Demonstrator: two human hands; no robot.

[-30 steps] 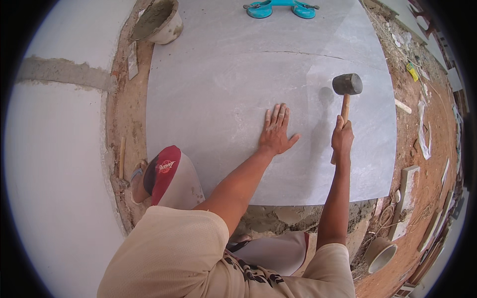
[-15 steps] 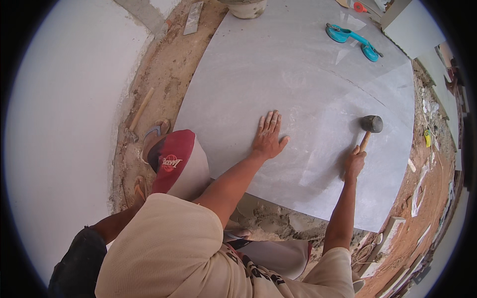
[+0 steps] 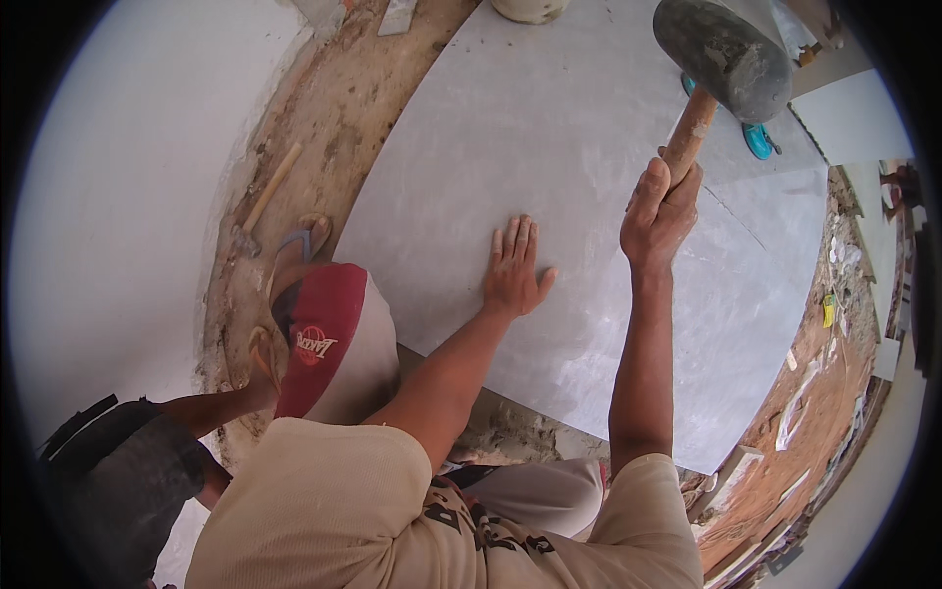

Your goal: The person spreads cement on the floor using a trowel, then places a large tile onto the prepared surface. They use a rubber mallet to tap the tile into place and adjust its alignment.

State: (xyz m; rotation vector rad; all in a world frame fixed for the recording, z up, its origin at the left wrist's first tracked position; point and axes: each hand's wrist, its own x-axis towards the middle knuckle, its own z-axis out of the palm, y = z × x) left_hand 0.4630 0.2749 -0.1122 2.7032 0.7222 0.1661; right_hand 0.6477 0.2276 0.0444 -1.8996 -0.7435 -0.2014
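My left hand (image 3: pixel 512 277) lies flat with fingers spread on a large grey tile slab (image 3: pixel 442 187). Raised above the slab, my right hand (image 3: pixel 661 218) grips the wooden handle of a rubber mallet (image 3: pixel 724 61), whose black head is well clear of the surface. Behind the mallet, a turquoise suction-cup lifter (image 3: pixel 758 140) sits on the slab, mostly hidden by the mallet head. A crack-like dark line runs across the slab to the right of my right hand. Grey mortar (image 3: pixel 510 427) shows under the slab's near edge.
On the dirt strip by the white wall (image 3: pixel 147 196) lies a wooden-handled hammer (image 3: pixel 267 201). A bucket (image 3: pixel 530 10) stands at the slab's far edge. Another person in dark shorts (image 3: pixel 128 481) is close by at lower left. Debris and reddish soil (image 3: pixel 800 422) border the right side.
My right hand has lifted the mallet up off the slab, bringing it nearer the camera. My left hand stays flat on the slab. The other person's dark shorts show more at lower left.
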